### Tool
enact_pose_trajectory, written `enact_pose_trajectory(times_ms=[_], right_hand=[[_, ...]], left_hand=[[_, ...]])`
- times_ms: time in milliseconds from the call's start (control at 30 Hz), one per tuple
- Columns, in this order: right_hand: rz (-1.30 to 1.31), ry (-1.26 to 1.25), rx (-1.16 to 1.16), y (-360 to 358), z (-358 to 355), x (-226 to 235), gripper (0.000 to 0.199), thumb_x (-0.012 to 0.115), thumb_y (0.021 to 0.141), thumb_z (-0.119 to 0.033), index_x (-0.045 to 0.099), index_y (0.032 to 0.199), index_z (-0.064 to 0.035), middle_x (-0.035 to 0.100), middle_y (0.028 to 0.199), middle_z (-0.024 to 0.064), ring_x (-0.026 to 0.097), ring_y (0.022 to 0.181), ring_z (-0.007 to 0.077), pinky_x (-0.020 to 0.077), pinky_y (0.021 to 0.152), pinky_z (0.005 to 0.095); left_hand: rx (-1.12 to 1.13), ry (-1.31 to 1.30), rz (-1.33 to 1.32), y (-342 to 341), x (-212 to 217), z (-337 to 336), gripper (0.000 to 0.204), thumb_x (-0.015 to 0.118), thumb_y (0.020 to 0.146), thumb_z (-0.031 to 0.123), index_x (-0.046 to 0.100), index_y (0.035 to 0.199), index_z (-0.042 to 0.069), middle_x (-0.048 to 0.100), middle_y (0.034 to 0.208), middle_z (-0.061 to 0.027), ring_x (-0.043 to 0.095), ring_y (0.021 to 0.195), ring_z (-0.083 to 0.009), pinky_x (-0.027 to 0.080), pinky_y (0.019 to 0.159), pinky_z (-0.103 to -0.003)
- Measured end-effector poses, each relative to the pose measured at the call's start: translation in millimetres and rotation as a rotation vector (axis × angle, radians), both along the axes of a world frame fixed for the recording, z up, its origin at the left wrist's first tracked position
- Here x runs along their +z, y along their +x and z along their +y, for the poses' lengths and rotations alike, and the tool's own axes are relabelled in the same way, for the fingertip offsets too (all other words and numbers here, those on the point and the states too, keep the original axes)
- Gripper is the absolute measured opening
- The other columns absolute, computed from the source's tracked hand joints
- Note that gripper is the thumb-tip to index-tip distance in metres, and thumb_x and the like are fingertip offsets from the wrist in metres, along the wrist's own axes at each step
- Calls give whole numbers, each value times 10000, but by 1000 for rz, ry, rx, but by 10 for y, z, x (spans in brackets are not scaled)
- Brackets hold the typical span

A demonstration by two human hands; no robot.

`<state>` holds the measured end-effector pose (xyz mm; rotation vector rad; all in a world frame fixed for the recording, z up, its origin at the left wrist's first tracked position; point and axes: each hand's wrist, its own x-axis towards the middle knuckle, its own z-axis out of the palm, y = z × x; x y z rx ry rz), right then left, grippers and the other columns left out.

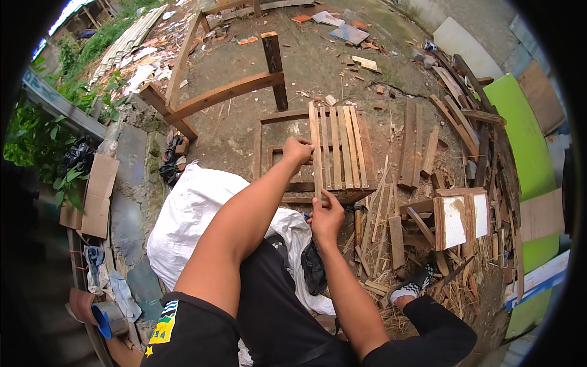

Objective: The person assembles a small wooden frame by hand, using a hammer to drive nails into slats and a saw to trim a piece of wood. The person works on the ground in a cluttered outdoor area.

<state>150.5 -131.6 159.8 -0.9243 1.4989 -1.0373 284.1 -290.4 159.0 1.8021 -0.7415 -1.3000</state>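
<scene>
- A thin wooden slat (316, 147) is laid lengthwise on a low wooden frame (269, 117) on the ground, at the left edge of a row of slats (345, 147) already lying side by side across that frame.
- The slat's far half is gripped by the left hand (298, 150), whose fingers are curled closed around its edge.
- The near end of the slat is pinched by the right hand (326, 214), thumb and fingertips closed on it; a small blue object just beside this hand cannot be identified.
- A hammer (358, 221) with a wooden handle is seen lying just right of the right hand.
- A large white sack (195, 208) is spread under the left forearm, touching the frame's near side.
- Loose planks and splinters (391, 244) are scattered to the right, near a small white-panelled box (460, 219).
- A larger timber frame (220, 92) stands beyond, well apart from the hands.
- Green panels (526, 153) are leaned at the far right.
</scene>
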Motion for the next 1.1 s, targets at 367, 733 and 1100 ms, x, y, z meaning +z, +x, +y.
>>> enact_pose_trajectory(times_ms=[367,733,1100], right_hand=[[136,-48,-50,7,25,-269,414,737,896,-13,727,1306,-67,700,742,107,610,595,146,498,613,342],[25,-7,-35,71,74,-282,407,730,926,-21,705,1332,-55,671,727,87,599,584,108,471,561,304],[49,-71,16,71,97,-429,384,685,987,-18,655,1369,-19,596,732,43,581,511,103,457,419,300]], left_hand=[[-92,33,109,96,-177,-32,226,750,968,95,701,1135,-49,724,923,-120,700,678,-193,635,578,-333],[-94,33,67,91,-182,12,192,739,979,99,687,1094,-46,717,930,-123,702,705,-202,635,598,-340],[-100,39,61,129,-264,18,185,713,992,86,684,1116,-48,717,947,-125,713,748,-220,633,611,-346]])
